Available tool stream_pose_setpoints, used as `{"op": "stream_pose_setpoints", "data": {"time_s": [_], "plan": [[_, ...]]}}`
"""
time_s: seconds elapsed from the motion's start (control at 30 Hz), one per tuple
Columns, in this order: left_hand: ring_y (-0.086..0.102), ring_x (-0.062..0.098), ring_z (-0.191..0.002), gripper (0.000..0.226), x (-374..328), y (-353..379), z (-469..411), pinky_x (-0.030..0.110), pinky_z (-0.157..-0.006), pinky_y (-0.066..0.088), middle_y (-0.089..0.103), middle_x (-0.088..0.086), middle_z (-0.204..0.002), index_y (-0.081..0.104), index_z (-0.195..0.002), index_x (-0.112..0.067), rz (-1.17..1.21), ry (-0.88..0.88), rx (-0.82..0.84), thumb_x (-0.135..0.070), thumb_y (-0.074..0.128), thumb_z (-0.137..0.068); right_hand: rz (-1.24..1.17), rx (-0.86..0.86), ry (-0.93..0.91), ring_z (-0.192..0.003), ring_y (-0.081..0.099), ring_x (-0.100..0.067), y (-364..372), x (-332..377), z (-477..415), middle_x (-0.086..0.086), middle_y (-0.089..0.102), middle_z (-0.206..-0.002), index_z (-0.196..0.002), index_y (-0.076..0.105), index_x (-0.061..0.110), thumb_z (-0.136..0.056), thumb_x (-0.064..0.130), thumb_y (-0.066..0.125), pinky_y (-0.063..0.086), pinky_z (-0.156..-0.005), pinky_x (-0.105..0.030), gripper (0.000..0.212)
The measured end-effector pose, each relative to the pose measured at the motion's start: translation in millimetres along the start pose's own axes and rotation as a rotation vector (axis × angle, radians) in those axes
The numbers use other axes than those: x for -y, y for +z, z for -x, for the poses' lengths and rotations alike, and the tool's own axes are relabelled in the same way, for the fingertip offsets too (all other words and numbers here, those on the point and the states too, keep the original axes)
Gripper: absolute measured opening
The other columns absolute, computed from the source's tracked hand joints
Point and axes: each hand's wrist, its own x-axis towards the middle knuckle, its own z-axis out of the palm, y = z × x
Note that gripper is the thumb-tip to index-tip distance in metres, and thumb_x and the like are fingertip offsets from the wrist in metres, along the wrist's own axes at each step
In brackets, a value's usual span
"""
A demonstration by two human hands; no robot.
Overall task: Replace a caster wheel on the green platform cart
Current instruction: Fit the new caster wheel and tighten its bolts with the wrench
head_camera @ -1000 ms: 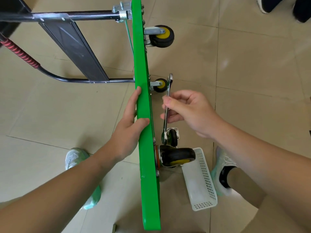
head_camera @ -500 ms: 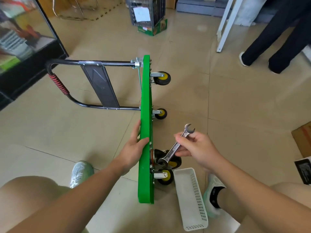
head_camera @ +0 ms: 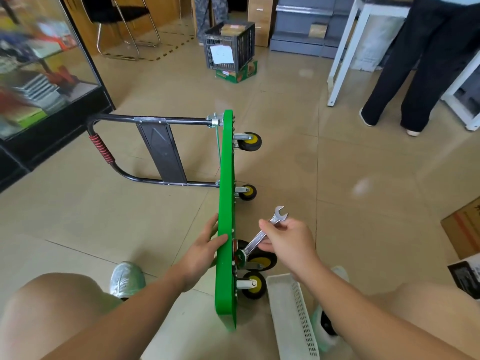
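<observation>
Two hands: left hand (head_camera: 205, 246) gripped the edge of the upended green platform cart (head_camera: 226, 198); at three o'clock, right hand (head_camera: 289, 239) held a silver open-ended wrench (head_camera: 255, 242) against its black-and-yellow caster wheel (head_camera: 262, 261).

Green cart (head_camera: 225, 203) — yellow-hubbed black wheels (head_camera: 250, 141).

You have bright, even light, with soft glare patches on the tiled floor (head_camera: 363, 188) and only faint shadows. The green platform cart (head_camera: 226, 203) at centre is sharp, but the glass cabinet (head_camera: 39, 74) at the left edge smears into blur, and the wide lens bows the edges.
</observation>
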Motion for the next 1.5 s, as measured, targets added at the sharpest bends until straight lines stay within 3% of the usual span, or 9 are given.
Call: {"op": "stream_pose_setpoints", "data": {"time_s": [0.3,0.53,0.83,0.97,1.07,1.13,1.2,1.33,1.5], "plan": [[0.057,0.019,-0.132,0.060,7.3,-0.7,-2.4,0.059,-0.115,0.043,0.041,-0.007,-0.161,0.022,-0.161,-0.049,0.046,0.010,0.000,-0.029,0.047,-0.111,0.054,0.012,0.016,-0.067,0.077,-0.017,12.8,3.2,7.7,0.000,0.076,-0.079,-0.090,0.073,0.018,-0.088,0.023,0.075,0.064,-0.077,-0.039,0.006],[0.060,0.020,-0.130,0.058,9.5,-3.1,-4.0,0.061,-0.116,0.042,0.046,-0.006,-0.158,0.026,-0.158,-0.051,0.048,-0.001,0.008,-0.028,0.048,-0.110,-0.035,0.268,0.021,-0.083,0.077,-0.020,11.4,14.2,7.9,-0.006,0.078,-0.087,-0.085,0.079,0.011,-0.075,0.016,0.090,0.062,-0.070,-0.025,0.016],[0.060,0.018,-0.131,0.057,11.1,-6.2,-6.0,0.061,-0.115,0.044,0.046,-0.014,-0.157,0.027,-0.157,-0.053,0.046,0.005,0.035,-0.031,0.051,-0.109,0.182,0.462,-0.182,-0.085,0.077,-0.021,16.2,18.5,-11.3,-0.003,0.077,-0.089,-0.080,0.075,0.026,-0.062,0.045,0.090,0.064,-0.078,-0.038,0.031],[0.059,0.017,-0.132,0.058,12.9,-8.0,-6.8,0.060,-0.116,0.043,0.043,-0.017,-0.157,0.026,-0.156,-0.055,0.049,0.014,0.045,-0.035,0.053,-0.108,0.221,0.506,-0.236,-0.083,0.075,-0.018,21.2,20.1,-19.4,-0.002,0.075,-0.090,-0.084,0.074,0.023,-0.072,0.035,0.089,0.062,-0.071,-0.028,0.023],[0.060,0.014,-0.131,0.069,11.2,-8.8,-6.3,0.057,-0.116,0.044,0.042,-0.019,-0.157,0.025,-0.156,-0.055,0.039,0.022,0.049,-0.048,0.062,-0.099,0.273,0.526,-0.294,-0.086,0.074,-0.015,22.7,21.5,-23.3,0.001,0.076,-0.092,-0.090,0.074,0.021,-0.076,0.031,0.087,0.059,-0.073,-0.022,0.022],[0.061,0.011,-0.129,0.078,12.0,-10.9,-7.5,0.054,-0.115,0.045,0.044,-0.020,-0.156,0.025,-0.156,-0.056,0.030,0.021,0.056,-0.055,0.063,-0.088,0.265,0.530,-0.301,-0.089,0.074,-0.018,26.3,20.1,-27.2,-0.002,0.077,-0.093,-0.091,0.074,0.019,-0.077,0.025,0.087,0.061,-0.077,-0.027,0.020],[0.064,0.009,-0.125,0.075,15.0,-12.9,-10.3,0.047,-0.109,0.051,0.047,-0.020,-0.153,0.028,-0.153,-0.058,0.033,0.028,0.063,-0.053,0.063,-0.087,0.217,0.530,-0.269,-0.086,0.075,-0.024,30.6,18.1,-33.3,-0.009,0.076,-0.091,-0.092,0.072,0.015,-0.078,0.019,0.086,0.063,-0.077,-0.037,0.020],[0.068,0.010,-0.118,0.068,22.2,-16.0,-15.0,0.026,-0.084,0.060,0.055,-0.023,-0.143,0.036,-0.149,-0.055,0.049,0.044,0.062,-0.042,0.063,-0.088,0.140,0.508,-0.186,-0.076,0.075,-0.019,34.9,14.0,-50.0,-0.009,0.075,-0.083,-0.097,0.069,0.006,-0.083,0.012,0.082,0.062,-0.063,-0.031,0.020],[0.066,0.011,-0.119,0.077,22.2,-18.1,-17.8,0.024,-0.082,0.060,0.055,-0.020,-0.139,0.040,-0.145,-0.053,0.047,0.057,0.034,-0.054,0.070,-0.075,0.023,0.449,-0.079,-0.081,0.077,-0.028,34.8,10.4,-68.3,-0.015,0.077,-0.091,-0.098,0.069,0.005,-0.085,0.012,0.079,0.065,-0.066,-0.037,0.018]]}}
